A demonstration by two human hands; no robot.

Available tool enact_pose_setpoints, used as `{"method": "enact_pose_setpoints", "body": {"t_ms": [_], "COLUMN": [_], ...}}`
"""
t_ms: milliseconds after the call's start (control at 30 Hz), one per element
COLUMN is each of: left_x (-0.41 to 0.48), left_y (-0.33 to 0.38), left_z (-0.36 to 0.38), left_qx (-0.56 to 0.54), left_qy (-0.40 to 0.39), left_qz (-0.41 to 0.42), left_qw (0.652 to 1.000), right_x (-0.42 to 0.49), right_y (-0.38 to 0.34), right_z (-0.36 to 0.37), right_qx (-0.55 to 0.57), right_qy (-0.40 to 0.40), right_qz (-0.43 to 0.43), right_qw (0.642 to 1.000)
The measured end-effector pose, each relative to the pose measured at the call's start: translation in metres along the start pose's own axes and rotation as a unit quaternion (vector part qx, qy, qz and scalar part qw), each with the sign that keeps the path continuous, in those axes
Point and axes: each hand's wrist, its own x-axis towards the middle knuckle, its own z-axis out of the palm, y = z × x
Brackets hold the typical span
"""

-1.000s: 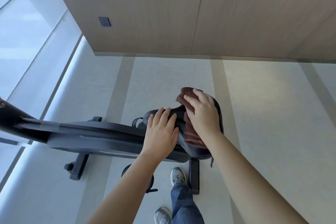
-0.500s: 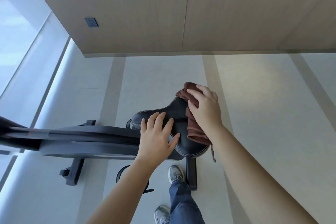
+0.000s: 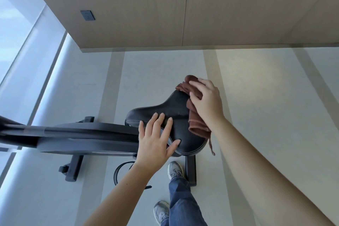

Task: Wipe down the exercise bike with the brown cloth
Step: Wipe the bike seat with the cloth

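The black exercise bike (image 3: 82, 135) stretches from the left edge to the middle of the view. Its black padded saddle (image 3: 176, 110) points left. My left hand (image 3: 156, 139) lies flat on the saddle's near side with fingers spread, holding nothing. My right hand (image 3: 206, 101) presses the folded brown cloth (image 3: 197, 124) onto the right, wide end of the saddle. The cloth bunches out beyond my fingertips and a loose strand hangs off the saddle's edge.
A wood-panelled wall (image 3: 183, 5) with a grey socket (image 3: 87, 15) stands behind the bike. A bright window (image 3: 16, 42) runs along the left. My jeans leg (image 3: 183, 205) and grey shoes (image 3: 175, 170) stand beside the bike's rear floor bar (image 3: 190, 169) on pale floor.
My right hand slid the cloth toward the saddle's far right edge, uncovering more of the seat top. My left hand stayed flat on the saddle. The view shifted slightly.
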Motion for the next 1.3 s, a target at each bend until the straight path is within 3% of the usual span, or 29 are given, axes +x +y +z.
{"method": "enact_pose_setpoints", "body": {"t_ms": [100, 267, 367, 467, 567, 700, 867, 1067, 1167, 1300], "left_x": [0.000, 0.001, 0.003, 0.005, 0.005, 0.005, 0.005, 0.006, 0.005, 0.006], "left_y": [0.001, 0.001, 0.002, 0.004, 0.005, 0.006, 0.008, 0.009, 0.008, 0.009], "left_z": [0.002, 0.002, 0.002, 0.001, 0.001, 0.001, 0.003, 0.000, -0.001, -0.001], "left_qx": [0.003, 0.010, 0.021, 0.031, 0.035, 0.032, 0.024, 0.016, 0.013, 0.014], "left_qy": [0.015, 0.028, 0.025, 0.023, 0.027, 0.023, 0.017, 0.005, 0.001, 0.000], "left_qz": [-0.001, 0.001, 0.000, -0.002, 0.000, -0.004, -0.010, -0.015, -0.014, -0.015], "left_qw": [1.000, 1.000, 0.999, 0.999, 0.999, 0.999, 1.000, 1.000, 1.000, 1.000], "right_x": [-0.010, -0.096, -0.076, -0.021, 0.009, -0.036, -0.092, -0.011, -0.037, -0.102], "right_y": [0.003, 0.011, 0.009, 0.005, 0.008, 0.014, 0.020, 0.039, 0.044, 0.045], "right_z": [-0.005, -0.006, -0.003, -0.002, -0.004, -0.009, 0.000, -0.005, -0.006, -0.004], "right_qx": [0.008, 0.031, 0.040, 0.047, 0.097, 0.140, 0.219, 0.364, 0.364, 0.441], "right_qy": [-0.001, 0.071, 0.083, 0.033, -0.005, 0.057, 0.129, 0.049, 0.048, 0.091], "right_qz": [-0.011, -0.007, -0.002, -0.007, 0.050, 0.068, 0.139, 0.250, 0.260, 0.301], "right_qw": [1.000, 0.997, 0.996, 0.998, 0.994, 0.986, 0.957, 0.896, 0.893, 0.841]}}
